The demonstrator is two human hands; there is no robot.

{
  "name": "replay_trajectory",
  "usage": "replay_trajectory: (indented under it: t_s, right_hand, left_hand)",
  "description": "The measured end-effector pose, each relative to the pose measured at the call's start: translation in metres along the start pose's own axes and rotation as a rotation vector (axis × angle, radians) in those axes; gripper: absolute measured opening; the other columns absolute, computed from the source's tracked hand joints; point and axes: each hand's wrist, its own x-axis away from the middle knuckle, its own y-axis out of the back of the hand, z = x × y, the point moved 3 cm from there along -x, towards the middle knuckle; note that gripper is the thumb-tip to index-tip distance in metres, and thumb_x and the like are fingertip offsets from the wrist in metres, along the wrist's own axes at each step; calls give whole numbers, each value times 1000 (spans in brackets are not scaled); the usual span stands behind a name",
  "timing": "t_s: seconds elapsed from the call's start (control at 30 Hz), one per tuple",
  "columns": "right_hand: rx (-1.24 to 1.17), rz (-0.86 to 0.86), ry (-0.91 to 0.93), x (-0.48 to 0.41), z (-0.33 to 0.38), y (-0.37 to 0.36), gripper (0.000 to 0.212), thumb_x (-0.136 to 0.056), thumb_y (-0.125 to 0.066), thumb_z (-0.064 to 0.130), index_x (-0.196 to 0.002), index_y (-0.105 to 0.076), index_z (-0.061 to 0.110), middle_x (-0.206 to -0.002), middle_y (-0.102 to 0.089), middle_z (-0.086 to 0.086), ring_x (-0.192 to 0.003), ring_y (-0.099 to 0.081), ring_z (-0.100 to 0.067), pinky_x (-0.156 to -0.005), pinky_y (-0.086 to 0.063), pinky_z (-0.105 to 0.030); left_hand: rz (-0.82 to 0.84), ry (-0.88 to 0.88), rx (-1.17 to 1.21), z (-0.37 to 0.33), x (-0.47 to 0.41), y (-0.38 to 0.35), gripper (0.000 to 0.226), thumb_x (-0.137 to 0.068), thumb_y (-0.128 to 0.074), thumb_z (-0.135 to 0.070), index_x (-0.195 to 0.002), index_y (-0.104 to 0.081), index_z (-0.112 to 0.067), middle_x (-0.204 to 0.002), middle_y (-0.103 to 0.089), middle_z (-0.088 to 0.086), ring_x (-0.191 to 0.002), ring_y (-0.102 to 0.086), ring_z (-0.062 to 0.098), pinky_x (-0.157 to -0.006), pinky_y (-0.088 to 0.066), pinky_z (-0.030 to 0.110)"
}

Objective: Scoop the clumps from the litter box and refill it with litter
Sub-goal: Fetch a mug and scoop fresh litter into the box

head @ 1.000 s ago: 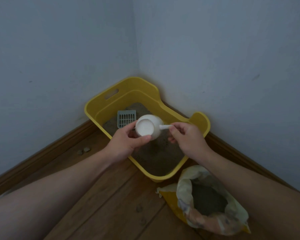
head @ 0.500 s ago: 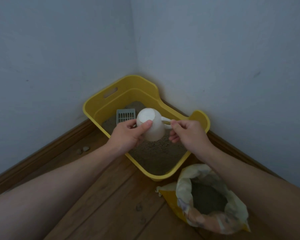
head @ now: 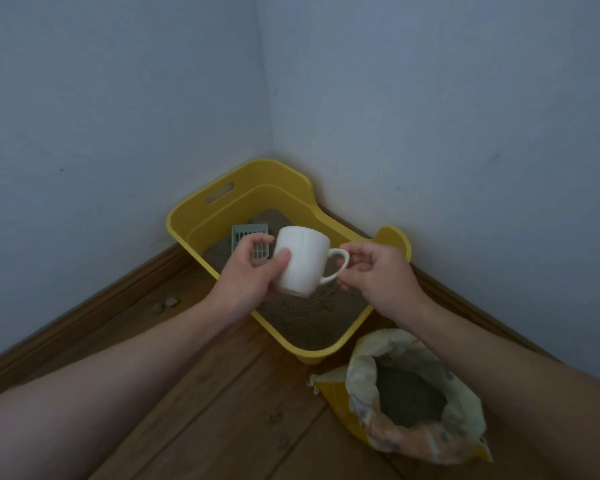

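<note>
A white mug (head: 302, 261) hung above a yellow litter box (head: 257, 188) set in a wall corner; the left hand (head: 246, 275) gripped its body, the right hand (head: 378, 275) pinched its handle; a grey slotted scoop (head: 246, 233) lay on the litter (head: 312, 317) inside; an open litter bag (head: 395, 441) sat just beside the box
</note>
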Motion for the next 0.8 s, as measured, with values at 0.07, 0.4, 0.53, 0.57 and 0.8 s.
replay_trajectory:
  t_s: [0.07, 0.4, 0.53, 0.57, 0.8]
  right_hand:
    - [39, -30, 19, 4, 0, 5, 33, -85, -73, 2, -114, -68, 15, -92, -75, -1, -82, -73, -14, -74, -62, -28]
    - [68, -7, 136, 34, 8, 17, 21, -83, -75, 3, -91, -77, 22, -88, -77, 5, -86, -72, -9, -75, -57, -22]
    - [37, 7, 167, 41, 17, 18, 21, -83, -75, 2, -94, -77, 19, -89, -77, 3, -86, -72, -11, -78, -58, -22]
    - [51, 13, 178, 41, 19, 19, 22, -83, -75, 3, -95, -77, 21, -89, -77, 3, -86, -72, -11, -78, -58, -23]
    - [102, 23, 213, 42, 40, 27, 23, -84, -74, 8, -95, -76, 28, -88, -76, 9, -85, -70, -7, -74, -57, -22]
  left_hand:
    - [51, -15, 32, -2, 3, 1, 59, -84, -74, -20, -134, -42, -28, -114, -67, 5, -97, -68, 19, -64, -55, 23]
    - [181, -170, -112, -1, 26, -1, 77, -59, -81, 17, -121, -54, -20, -120, -64, -6, -114, -62, 8, -90, -56, 34]
    - [183, -227, -132, -4, 32, 2, 79, -59, -82, 17, -120, -53, -22, -121, -62, -5, -116, -61, 11, -89, -56, 34]
    - [185, -239, -127, -6, 32, 2, 79, -59, -81, 18, -120, -52, -22, -121, -62, -4, -116, -61, 11, -88, -56, 32]
    - [176, -281, -127, -25, 39, 5, 79, -59, -82, 16, -117, -53, -28, -119, -62, -6, -117, -60, 11, -89, -54, 29]
